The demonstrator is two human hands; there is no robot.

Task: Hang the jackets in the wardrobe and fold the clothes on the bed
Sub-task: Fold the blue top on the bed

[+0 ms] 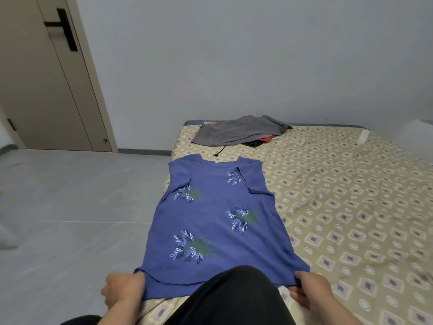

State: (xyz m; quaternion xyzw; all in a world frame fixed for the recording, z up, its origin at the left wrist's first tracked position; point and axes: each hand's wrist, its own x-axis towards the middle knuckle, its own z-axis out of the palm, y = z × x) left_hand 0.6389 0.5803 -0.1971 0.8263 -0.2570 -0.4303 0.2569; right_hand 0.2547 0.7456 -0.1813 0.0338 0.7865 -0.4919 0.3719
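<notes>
A blue sleeveless top (215, 221) with leaf prints lies spread flat along the left edge of the bed (351, 207), neckline away from me. My left hand (124, 289) pinches the hem's left corner. My right hand (309, 289) pinches the hem's right corner. My black-clad knee (234, 299) covers the middle of the hem. A grey garment (236, 133) lies at the far end of the bed over a red and a dark piece (262, 141).
The bed has a beige patterned sheet, wrinkled on the right. Grey tiled floor (70, 207) lies to the left. A beige door (46, 78) with a black handle stands at the far left. A plain wall is behind the bed.
</notes>
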